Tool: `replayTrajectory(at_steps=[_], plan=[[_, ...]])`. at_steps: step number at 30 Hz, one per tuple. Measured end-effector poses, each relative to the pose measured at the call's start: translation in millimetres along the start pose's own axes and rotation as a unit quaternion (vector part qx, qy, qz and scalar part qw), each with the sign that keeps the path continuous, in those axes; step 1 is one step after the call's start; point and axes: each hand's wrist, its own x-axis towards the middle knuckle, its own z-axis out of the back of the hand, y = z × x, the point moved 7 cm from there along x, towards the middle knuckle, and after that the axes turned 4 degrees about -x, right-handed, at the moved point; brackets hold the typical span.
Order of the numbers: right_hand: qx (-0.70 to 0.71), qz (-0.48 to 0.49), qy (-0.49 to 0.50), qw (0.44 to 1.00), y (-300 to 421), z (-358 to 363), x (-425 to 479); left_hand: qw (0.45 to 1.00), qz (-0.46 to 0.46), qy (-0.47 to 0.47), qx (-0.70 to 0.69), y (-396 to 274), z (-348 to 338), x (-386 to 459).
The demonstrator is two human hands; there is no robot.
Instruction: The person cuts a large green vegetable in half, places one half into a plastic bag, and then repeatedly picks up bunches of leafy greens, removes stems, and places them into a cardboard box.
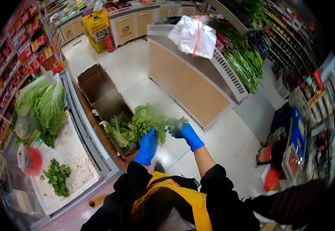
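A bunch of leafy green vegetable (145, 120) is gripped in my left hand (148, 146), which wears a blue glove and is raised beside a cardboard box. To its right, my right hand (188, 137), also blue-gloved, has its fingers on a small leafy sprig (180, 123). A faint blur lies over the leaves between the hands. Stalks and more greens (118, 132) are in the near part of the open cardboard box (96, 83); the far part looks dark inside. On the left, a small bunch of green herbs (57, 177) lies on a white tray (79, 161).
Napa cabbages (50, 101) and a red-lidded container (31, 161) are on the left counter. A wood-panelled display stand (184, 80) bears greens and plastic bags (195, 37). Yellow crates (96, 23) and a red cylinder (109, 43) stand farther off. Someone's dark-clothed limb (288, 202) shows at lower right.
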Motion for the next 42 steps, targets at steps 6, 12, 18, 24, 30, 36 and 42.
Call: replayTrajectory(at_steps=[6, 12, 18, 24, 30, 36, 42], plan=[[-0.076, 0.282, -0.266, 0.919, 64, 60, 59, 0.992, -0.093, -0.029, 0.079, -33, 8, 53], [-0.478, 0.407, 0.068, 0.775, 87, -82, 112, 0.962, -0.152, -0.113, 0.195, -78, -8, 48], [-0.216, 0.268, 0.194, 0.919, 72, -117, 195, 0.956, -0.217, -0.195, 0.02, -114, 17, 35], [-0.079, 0.123, 0.224, 0.964, 48, -167, 242, 0.851, -0.31, -0.402, 0.136, -136, -4, -13], [-0.283, 0.205, 0.342, 0.872, 55, -203, 305, 0.825, -0.392, -0.38, -0.145, -84, 67, -34], [-0.314, 0.267, 0.459, 0.787, 42, -221, 233, 0.708, -0.441, -0.529, 0.158, -90, 83, -37], [-0.246, 0.342, 0.502, 0.755, 18, -216, 190, 0.529, -0.344, -0.637, 0.441, -59, 130, -27]])
